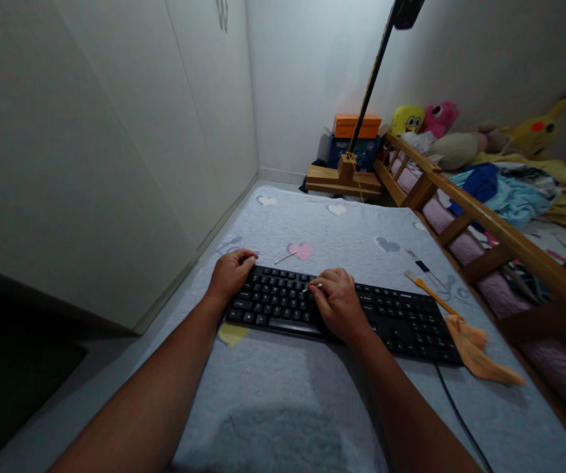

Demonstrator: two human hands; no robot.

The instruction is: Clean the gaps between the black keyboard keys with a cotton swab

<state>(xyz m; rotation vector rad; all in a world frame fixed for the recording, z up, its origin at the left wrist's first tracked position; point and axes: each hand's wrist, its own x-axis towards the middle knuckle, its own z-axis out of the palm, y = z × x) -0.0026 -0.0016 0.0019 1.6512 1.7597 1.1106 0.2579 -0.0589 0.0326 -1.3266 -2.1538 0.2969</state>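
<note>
A black keyboard (283, 303) lies flat on a pale cover printed with hearts. At its upper left corner my left hand (232, 272) is closed on the edge, thumb and fingers against the frame. My right hand (336, 299) is over the middle keys and pinches a cotton swab (306, 290), its white tip down among the keys. Part of the swab is hidden by my fingers. Just beyond the keyboard a second cotton swab (285, 257) rests beside a pink heart. To the right are a yellow-handled brush (433, 295) and a crumpled orange cloth (482, 355).
A thin tool with a black grip (423, 267) lies at the right. The keyboard's cable (460, 414) runs toward me. A wooden bed rail (490, 226) borders the right side, a white wardrobe (164, 144) the left. A pole on a wooden base (327, 179) stands beyond.
</note>
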